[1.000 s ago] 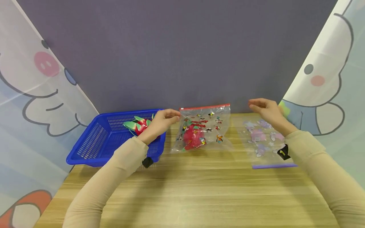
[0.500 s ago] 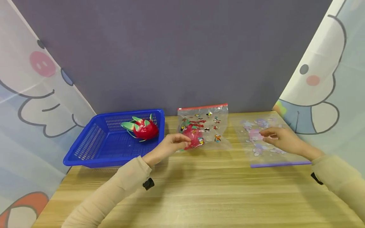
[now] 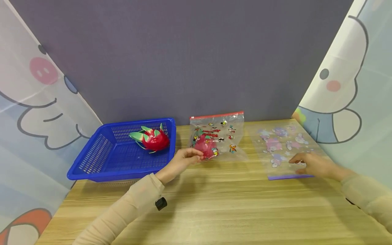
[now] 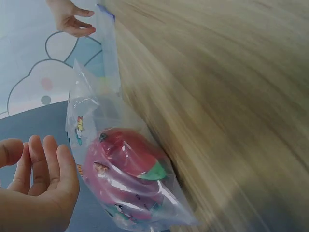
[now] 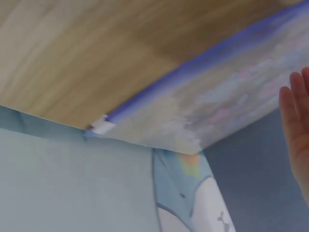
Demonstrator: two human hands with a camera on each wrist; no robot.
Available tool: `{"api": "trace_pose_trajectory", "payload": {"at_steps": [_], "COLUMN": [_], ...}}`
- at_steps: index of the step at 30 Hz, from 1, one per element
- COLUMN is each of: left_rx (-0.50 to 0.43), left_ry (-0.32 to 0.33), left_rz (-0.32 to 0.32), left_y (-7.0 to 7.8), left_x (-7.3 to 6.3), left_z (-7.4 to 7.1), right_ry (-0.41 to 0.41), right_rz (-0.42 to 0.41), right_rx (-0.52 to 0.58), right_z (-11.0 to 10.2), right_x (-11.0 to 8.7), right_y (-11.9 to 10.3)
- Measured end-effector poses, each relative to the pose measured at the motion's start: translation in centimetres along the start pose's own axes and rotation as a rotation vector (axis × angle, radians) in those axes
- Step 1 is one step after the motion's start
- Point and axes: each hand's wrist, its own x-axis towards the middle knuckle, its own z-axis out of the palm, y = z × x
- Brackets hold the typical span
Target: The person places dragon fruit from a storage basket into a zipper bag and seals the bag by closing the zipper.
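A clear zip bag with a red zip point(image 3: 234, 136) lies at the middle of the table, a red dragon fruit with green tips point(image 4: 130, 154) inside it. My left hand point(image 3: 180, 162) hovers in front of this bag with loosely curved fingers and holds nothing. To the right lies a flat clear bag with a purple zip point(image 3: 272, 146), printed with pastel figures. Above its near right part is my right hand point(image 3: 316, 166), fingers relaxed and nothing in them; in the right wrist view the hand point(image 5: 298, 125) shows only partly. A second dragon fruit point(image 3: 156, 140) sits in the blue basket point(image 3: 122, 175).
The basket stands at the left end of the wooden table point(image 3: 220, 211). A dark grey panel point(image 3: 190, 61) rises behind the table. Cartoon-printed curtains point(image 3: 340, 102) flank both sides.
My right hand has come down and toward me over the purple-zip bag. My left hand has moved away from the basket to the front of the red-zip bag. The bags keep their places.
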Motion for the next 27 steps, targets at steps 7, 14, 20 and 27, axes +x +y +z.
{"api": "trace_pose_trajectory", "payload": {"at_steps": [7,14,20,27], "left_rx": [0.011,0.056,0.185,0.206], "left_ry": [-0.069,-0.08,-0.046,-0.049], "left_rz": [-0.046,-0.045,-0.006,-0.049], "left_y": [-0.7,-1.3,-1.5,-1.6], "left_x": [-0.2,-0.1,-0.6,-1.0], "left_z": [-0.2,-0.3,-0.4,-0.7], "right_ry": [0.106,0.217,0.233,0.27], "right_rz": [-0.182,-0.318,-0.307,-0.331], "right_rx": [-0.016,-0.037,-0.039,-0.027], "right_z": [1.9,3.6,3.8,4.2], "right_x": [-1.0,-1.7,-1.8,-1.5], "right_y": [2.3,4.0,4.0,4.1]}}
